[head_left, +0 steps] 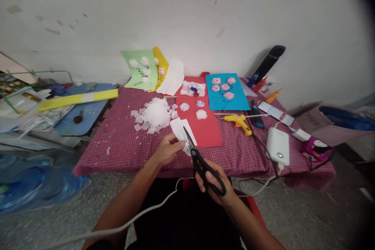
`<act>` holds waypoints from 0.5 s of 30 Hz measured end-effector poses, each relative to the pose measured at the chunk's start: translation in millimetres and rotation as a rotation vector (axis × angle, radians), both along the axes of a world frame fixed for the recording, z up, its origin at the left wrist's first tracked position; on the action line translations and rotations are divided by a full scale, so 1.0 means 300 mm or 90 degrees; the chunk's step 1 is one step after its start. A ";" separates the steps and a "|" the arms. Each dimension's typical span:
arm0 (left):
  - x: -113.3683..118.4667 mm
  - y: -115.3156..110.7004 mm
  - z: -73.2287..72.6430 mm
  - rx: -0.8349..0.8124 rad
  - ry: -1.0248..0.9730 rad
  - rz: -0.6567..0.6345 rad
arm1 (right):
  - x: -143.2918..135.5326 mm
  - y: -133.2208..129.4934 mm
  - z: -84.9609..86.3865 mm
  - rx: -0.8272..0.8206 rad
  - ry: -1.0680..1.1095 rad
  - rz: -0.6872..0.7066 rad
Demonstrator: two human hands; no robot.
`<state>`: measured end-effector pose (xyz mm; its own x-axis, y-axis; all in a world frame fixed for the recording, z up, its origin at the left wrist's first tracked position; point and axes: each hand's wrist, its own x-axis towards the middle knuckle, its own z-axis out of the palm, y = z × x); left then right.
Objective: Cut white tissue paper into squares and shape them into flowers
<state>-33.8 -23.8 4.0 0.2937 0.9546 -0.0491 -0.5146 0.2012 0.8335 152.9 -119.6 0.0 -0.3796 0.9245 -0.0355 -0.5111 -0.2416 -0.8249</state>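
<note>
My left hand point(170, 149) pinches a folded strip of white tissue paper point(178, 128) above the near edge of the table. In my right hand point(216, 179) is a pair of black-handled scissors point(201, 163), fingers through the loops. Its blades lie along the tissue paper, pointing away from me; whether they are cutting into it I cannot tell. Just beyond, a red sheet of card point(206, 133) carries several small paper puffs, one plain white puff point(201, 114) among them. Left of the card sits a heap of cut white tissue pieces point(158, 113).
A blue card with paper flowers point(216, 99) lies at the back, a green one point(140, 74) leans on the wall. On the right are a yellow glue gun point(238, 122), a white power bank point(277, 146) and a phone point(275, 112). A white cable point(137, 215) crosses my left arm.
</note>
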 end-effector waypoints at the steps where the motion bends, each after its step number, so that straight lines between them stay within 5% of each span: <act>1: -0.001 0.003 0.007 -0.003 -0.011 0.003 | 0.001 -0.002 -0.003 0.001 0.002 0.001; 7: 0.012 0.017 0.025 -0.048 -0.026 0.085 | 0.005 -0.008 -0.013 -0.003 -0.011 0.002; 15: 0.018 0.004 0.022 -0.048 -0.019 0.076 | -0.004 -0.006 -0.016 -0.026 0.032 -0.012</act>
<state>-28.4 -22.5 10.4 0.1803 0.9769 -0.1149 -0.5635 0.1983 0.8020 151.8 -121.5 -4.9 -0.3643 0.9297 -0.0540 -0.5567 -0.2639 -0.7876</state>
